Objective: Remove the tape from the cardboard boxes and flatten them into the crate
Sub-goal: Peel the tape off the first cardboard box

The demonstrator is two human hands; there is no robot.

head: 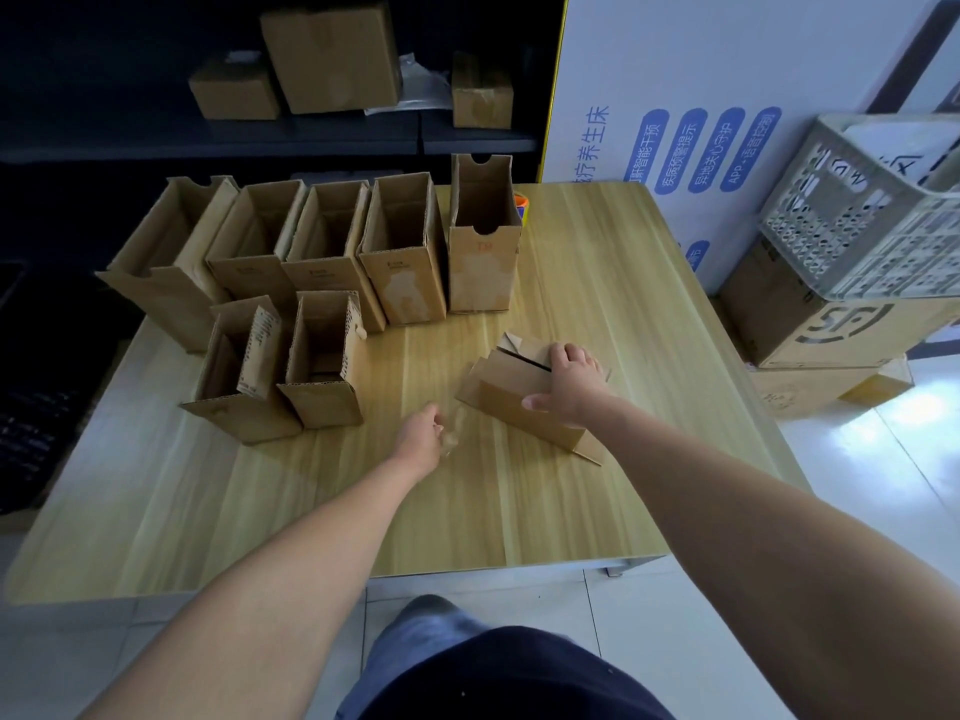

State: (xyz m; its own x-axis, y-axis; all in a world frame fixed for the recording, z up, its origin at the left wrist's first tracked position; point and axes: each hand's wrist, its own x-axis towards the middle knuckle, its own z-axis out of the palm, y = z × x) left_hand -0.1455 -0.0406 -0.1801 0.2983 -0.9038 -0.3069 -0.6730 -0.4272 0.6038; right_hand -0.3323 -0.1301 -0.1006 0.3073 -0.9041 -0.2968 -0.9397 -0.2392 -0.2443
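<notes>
A cardboard box (pixel 514 402) lies on its side on the wooden table (pixel 597 283), its flaps loose. My right hand (pixel 569 379) grips its far end, thumb on the near face. Just left of the box my left hand (pixel 423 433) pinches a strip of clear tape (pixel 453 433) that runs toward the box. Several upright open boxes (pixel 400 252) stand in two rows at the table's back left. The grey plastic crate (pixel 862 220) sits tilted on stacked cartons at the far right.
A tape roll (pixel 521 206) peeks out behind the tallest upright box. Closed cartons (pixel 332 54) sit on a dark shelf behind the table. A white printed board leans at the back right. Big cartons (pixel 821 324) stand on the floor under the crate.
</notes>
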